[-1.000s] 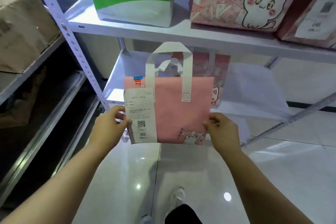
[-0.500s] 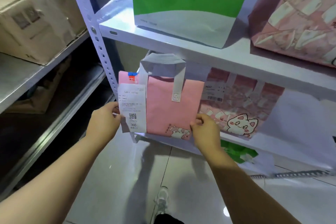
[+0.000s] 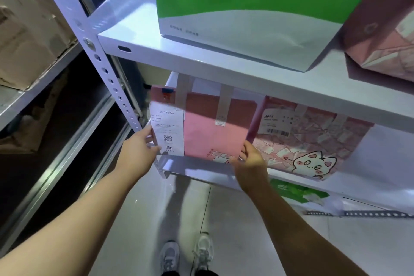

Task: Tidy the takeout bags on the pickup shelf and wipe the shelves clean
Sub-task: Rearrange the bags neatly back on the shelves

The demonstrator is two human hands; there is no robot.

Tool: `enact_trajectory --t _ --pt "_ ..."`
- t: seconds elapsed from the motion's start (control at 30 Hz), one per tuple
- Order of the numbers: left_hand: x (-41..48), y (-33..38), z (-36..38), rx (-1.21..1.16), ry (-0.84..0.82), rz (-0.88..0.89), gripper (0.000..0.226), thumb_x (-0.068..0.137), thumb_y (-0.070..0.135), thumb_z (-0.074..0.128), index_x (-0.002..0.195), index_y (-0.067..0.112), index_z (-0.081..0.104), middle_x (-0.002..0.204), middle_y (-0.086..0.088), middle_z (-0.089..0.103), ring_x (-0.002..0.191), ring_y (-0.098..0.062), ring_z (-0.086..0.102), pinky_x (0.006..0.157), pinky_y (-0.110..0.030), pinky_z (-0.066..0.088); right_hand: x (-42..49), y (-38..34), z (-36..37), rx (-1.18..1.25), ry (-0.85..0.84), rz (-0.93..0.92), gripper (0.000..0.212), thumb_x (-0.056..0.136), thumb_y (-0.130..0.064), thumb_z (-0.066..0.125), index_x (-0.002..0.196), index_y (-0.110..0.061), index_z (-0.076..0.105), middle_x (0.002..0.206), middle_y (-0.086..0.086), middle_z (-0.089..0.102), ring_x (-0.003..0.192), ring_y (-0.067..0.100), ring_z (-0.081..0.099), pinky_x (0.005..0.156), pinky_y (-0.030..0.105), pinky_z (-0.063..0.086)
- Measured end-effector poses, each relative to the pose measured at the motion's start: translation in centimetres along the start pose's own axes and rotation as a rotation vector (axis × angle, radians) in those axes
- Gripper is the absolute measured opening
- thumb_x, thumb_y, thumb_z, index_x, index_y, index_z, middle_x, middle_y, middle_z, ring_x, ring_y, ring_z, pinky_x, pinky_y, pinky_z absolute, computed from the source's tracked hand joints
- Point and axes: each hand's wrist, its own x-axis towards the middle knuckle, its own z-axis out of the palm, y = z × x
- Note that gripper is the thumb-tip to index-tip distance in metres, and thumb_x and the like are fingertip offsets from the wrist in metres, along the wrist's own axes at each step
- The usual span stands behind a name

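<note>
Your left hand (image 3: 136,152) and right hand (image 3: 251,161) each pinch a lower side edge of the pink bag (image 3: 215,134), which looks light and floppy, so support both sides.

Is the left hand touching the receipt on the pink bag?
Touching. The head view shows the left hand pinching the left edge of the pink bag, thumb lying over the lower left corner of the receipt.

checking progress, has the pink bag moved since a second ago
Yes: the pink bag went forward, its handles now tucked under the upper shelf, beside the cat bag.
</note>
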Motion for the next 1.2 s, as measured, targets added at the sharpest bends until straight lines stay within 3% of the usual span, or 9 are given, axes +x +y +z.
enact_trajectory --t 0.13,0.33,0.47,0.57,0.63,0.77,0.93,1.03,1.2 --pt "1.8 -0.1 -0.2 -0.004 -0.058 0.077 0.061 0.078 0.004 0.064 0.126 0.039 0.049 0.106 0.017 0.058 0.094 -0.007 0.055 0.069 -0.009 0.036 0.2 0.2 0.8 -0.158 0.145 -0.122 0.055 0.076 0.009 0.061 0.129 0.001 0.05 0.115 0.021 0.062 0.099 0.03 0.061 0.089 0.019 0.041" --pt "3.0 -0.8 -0.3 -0.061 -0.111 0.141 0.068 0.078 0.005 0.063 0.128 0.046 0.042 0.11 0.025 0.05 0.101 -0.006 0.054 0.073 -0.01 0.036 0.3 -0.1 1.4 -0.161 0.168 -0.121 0.052 0.078 0.006 0.062 0.128 -0.001 0.051 0.11 0.019 0.063 0.088 0.024 0.061 0.092 0.024 0.046" --pt "2.5 -1.3 -0.4 -0.052 -0.103 0.171 0.059 0.078 0.014 0.066 0.12 0.048 0.042 0.111 0.022 0.048 0.097 0.002 0.049 0.079 -0.024 0.04 -0.5 -0.5 1.3 -0.079 0.146 -0.012 0.038 0.079 -0.003 0.063 0.117 -0.01 0.055 0.107 0.01 0.063 0.1 0.028 0.06 0.092 0.036 0.047" --pt "1.6 -1.6 -0.4 -0.022 -0.063 0.164 0.053 0.078 0.019 0.067 0.121 0.042 0.048 0.118 0.012 0.053 0.099 -0.008 0.053 0.081 -0.03 0.044 -1.7 -0.2 0.6 -0.065 0.2 0.054 0.044 0.083 -0.01 0.063 0.126 -0.006 0.054 0.121 0.008 0.059 0.112 0.024 0.054 0.099 0.03 0.04" --pt "0.8 -1.7 0.0 -0.027 -0.055 0.139 0.049 0.08 0.018 0.069 0.125 0.027 0.052 0.124 0.003 0.055 0.103 -0.013 0.054 0.086 -0.029 0.044 -2.9 0.1 -0.2 -0.103 0.26 0.025 0.035 0.082 -0.006 0.061 0.117 -0.003 0.06 0.114 0.012 0.063 0.104 0.026 0.057 0.091 0.021 0.039" --pt "-1.2 -1.1 1.1 -0.063 -0.106 0.11 0.035 0.081 0.017 0.069 0.114 0.018 0.058 0.115 0.0 0.059 0.096 -0.015 0.057 0.082 -0.029 0.044 -5.6 1.0 -2.3 -0.243 0.289 -0.153 0.019 0.081 0.005 0.056 0.096 0.004 0.068 0.095 0.016 0.068 0.087 0.029 0.063 0.079 0.025 0.046" --pt "-4.2 0.5 3.6 0.017 -0.222 0.153 0.017 0.082 0.018 0.068 0.097 0.023 0.06 0.101 0.004 0.063 0.09 -0.014 0.059 0.068 -0.024 0.042 -8.2 3.9 -6.3 -0.25 0.147 -0.018 0.01 0.085 -0.01 0.056 0.083 -0.006 0.065 0.083 0.008 0.066 0.077 0.024 0.058 0.073 0.034 0.047" --pt "-6.5 2.1 5.6 0.067 -0.284 0.166 0.015 0.083 0.018 0.067 0.096 0.02 0.062 0.097 0.003 0.063 0.088 -0.014 0.059 0.073 -0.027 0.043 -9.9 6.1 -9.4 -0.288 0.117 -0.001 0.012 0.088 -0.018 0.059 0.092 -0.01 0.067 0.091 0.005 0.067 0.084 0.021 0.059 0.078 0.033 0.048" --pt "-11.3 5.0 10.5 0.121 -0.328 0.184 0.009 0.084 0.022 0.067 0.091 0.022 0.062 0.089 0.006 0.064 0.082 -0.012 0.061 0.063 -0.022 0.04 -12.3 11.3 -15.0 -0.347 0.147 -0.007 0.011 0.088 -0.021 0.061 0.094 -0.013 0.066 0.094 0.007 0.069 0.085 0.023 0.061 0.077 0.033 0.049"
